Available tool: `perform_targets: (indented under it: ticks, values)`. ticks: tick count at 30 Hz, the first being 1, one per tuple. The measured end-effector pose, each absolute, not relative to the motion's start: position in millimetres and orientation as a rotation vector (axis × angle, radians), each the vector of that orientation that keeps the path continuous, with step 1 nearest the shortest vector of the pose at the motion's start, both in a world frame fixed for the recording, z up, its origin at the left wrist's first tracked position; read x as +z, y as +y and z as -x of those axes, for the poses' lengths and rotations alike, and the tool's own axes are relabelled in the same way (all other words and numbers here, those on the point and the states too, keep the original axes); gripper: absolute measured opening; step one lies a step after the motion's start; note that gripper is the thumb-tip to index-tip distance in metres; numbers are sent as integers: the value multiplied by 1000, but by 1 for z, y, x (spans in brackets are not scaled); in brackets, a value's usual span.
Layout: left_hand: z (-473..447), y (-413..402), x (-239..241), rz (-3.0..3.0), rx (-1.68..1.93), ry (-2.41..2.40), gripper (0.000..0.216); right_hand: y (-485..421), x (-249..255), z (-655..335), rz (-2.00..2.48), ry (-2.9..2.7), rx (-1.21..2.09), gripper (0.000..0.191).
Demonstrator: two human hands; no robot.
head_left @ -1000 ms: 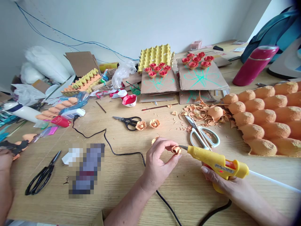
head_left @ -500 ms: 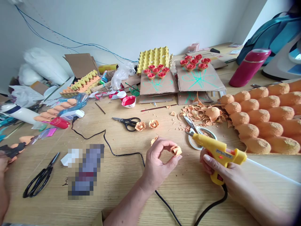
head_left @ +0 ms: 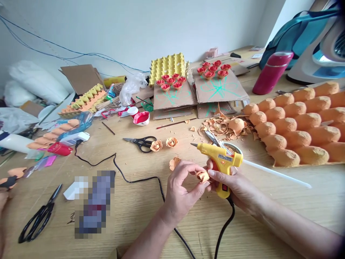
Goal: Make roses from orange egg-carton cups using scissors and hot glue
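Between the thumb and fingers of my left hand (head_left: 183, 187) is a small orange egg-carton flower (head_left: 202, 176), its petals curled. My right hand (head_left: 229, 180) is closed round the handle of a yellow hot glue gun (head_left: 219, 156) with a lit red light. A white glue stick (head_left: 277, 173) juts from its back, and its nozzle points left, above the flower. The right thumb and a fingertip reach the flower's right side. Just behind my left hand lies a loose petal piece (head_left: 174, 163). Two finished orange flowers (head_left: 171, 142) sit farther back, beside black-handled scissors (head_left: 140, 142).
An orange egg tray (head_left: 299, 126) fills the right side, near carton scraps (head_left: 221, 126) and white-handled scissors (head_left: 215, 138). Red flowers (head_left: 170, 82) stand on cardboard (head_left: 175, 97) at the back. A pink bottle (head_left: 272, 73) stands behind. The gun's black cord (head_left: 225, 226) runs forward. Another person's hand (head_left: 3, 201) shows far left.
My right hand has brought the glue gun left, close to my left hand, and its fingers now meet the flower. The whole view has shifted slightly.
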State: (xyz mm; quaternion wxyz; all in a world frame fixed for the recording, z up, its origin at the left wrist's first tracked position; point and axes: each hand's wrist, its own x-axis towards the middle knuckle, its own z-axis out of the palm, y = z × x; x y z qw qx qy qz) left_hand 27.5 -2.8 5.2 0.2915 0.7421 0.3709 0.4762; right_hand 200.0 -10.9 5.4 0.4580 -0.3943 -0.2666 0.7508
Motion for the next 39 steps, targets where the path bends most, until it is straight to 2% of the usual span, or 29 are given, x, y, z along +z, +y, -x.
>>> perform_targets:
  ticks: [22,39]
  values:
    - [-32,0,1,-2046,1252,949,23,-15,-8,-206,831,-571,1903,33]
    - [-34,-4,0,-1972,1261,948,26,-15,-9,-203,917,-597,1845,35]
